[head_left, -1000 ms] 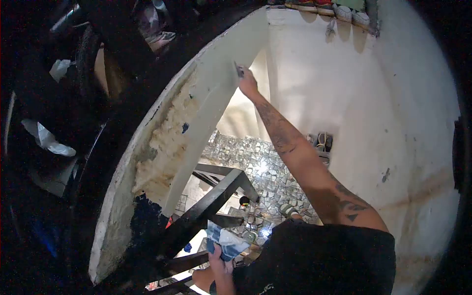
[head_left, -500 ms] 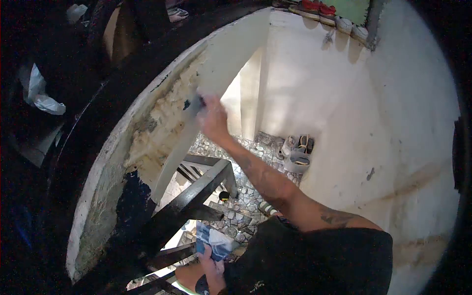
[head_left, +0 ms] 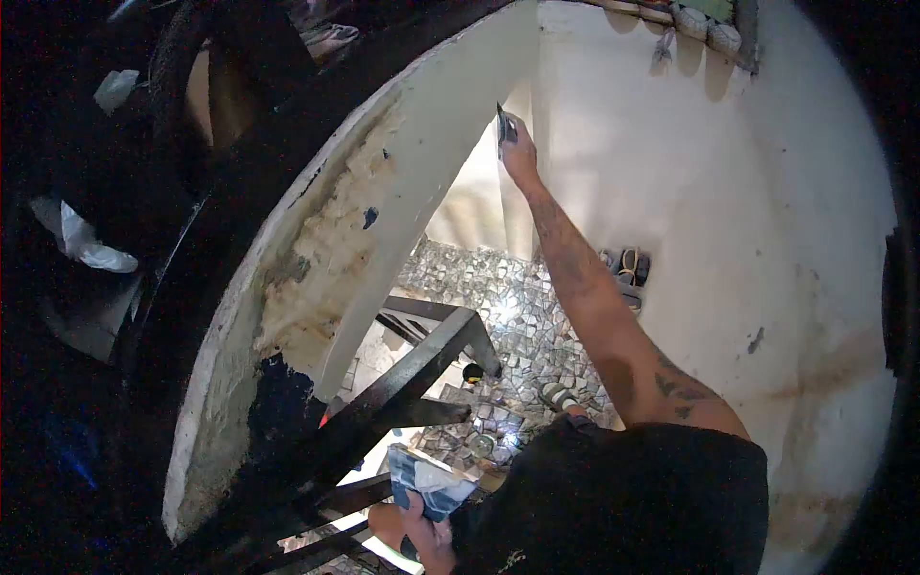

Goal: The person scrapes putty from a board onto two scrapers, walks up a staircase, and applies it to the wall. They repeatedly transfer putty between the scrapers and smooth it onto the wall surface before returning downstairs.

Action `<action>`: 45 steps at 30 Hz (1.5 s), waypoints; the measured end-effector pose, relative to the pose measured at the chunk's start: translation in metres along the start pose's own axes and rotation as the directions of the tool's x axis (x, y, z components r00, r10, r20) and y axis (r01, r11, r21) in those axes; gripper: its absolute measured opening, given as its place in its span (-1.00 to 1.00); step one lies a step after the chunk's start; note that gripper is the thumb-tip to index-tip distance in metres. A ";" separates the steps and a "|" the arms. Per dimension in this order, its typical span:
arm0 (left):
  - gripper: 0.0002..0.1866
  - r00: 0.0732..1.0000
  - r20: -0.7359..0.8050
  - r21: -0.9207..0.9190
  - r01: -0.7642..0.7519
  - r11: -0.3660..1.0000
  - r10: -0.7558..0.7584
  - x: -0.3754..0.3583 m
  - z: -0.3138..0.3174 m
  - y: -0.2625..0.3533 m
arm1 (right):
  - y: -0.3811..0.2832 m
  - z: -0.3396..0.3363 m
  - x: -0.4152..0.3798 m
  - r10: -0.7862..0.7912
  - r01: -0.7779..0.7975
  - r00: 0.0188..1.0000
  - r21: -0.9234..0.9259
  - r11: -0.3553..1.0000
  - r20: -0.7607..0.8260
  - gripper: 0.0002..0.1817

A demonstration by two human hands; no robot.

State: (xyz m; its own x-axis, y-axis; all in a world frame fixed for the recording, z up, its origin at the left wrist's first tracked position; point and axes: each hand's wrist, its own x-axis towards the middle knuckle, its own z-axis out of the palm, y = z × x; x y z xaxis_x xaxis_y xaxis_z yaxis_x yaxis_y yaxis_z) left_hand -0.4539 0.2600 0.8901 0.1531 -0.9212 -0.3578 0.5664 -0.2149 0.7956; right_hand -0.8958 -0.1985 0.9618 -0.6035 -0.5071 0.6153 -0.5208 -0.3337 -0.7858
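Note:
My right hand [head_left: 518, 153], arm stretched out, grips a putty knife [head_left: 504, 126] close to the edge of the low curved wall [head_left: 460, 105]. The blade points up and away from the wall's patched face. Rough beige patches [head_left: 326, 240] and small dark spots mark that face, with a larger dark area [head_left: 278, 402] lower down. Down by my body, my left hand [head_left: 422, 527] is closed around a flat blue-grey plate [head_left: 426, 479] with white paste on it. The fingers under the plate are partly hidden.
A dark railing [head_left: 412, 374] slants between the curved wall and my body. Below lies a stone-mosaic floor [head_left: 517, 345] with sandals [head_left: 630, 268] by the stained white wall [head_left: 719, 192]. Shoes [head_left: 704, 24] line a ledge at the top. Crumpled white pieces [head_left: 91, 244] lie in the dark left.
My right hand and the putty knife have moved up and right, from the patched face towards the wall's far edge. My left hand still holds the plate. The view has shifted slightly.

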 end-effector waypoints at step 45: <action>-0.71 0.995 -0.010 -0.165 -0.101 0.981 0.101 0.064 0.115 0.032 | -0.195 -0.150 -0.290 -0.287 -0.388 0.629 0.611 0.689 0.723 -0.64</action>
State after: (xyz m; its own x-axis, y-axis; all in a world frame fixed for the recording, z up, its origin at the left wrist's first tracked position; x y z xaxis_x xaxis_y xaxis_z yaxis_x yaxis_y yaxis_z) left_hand -0.5188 0.1569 0.9488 0.2172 -0.9350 -0.2804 0.6736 -0.0643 0.7363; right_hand -0.7097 0.1324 0.9456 0.2060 -0.7976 0.5669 0.2446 -0.5189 -0.8191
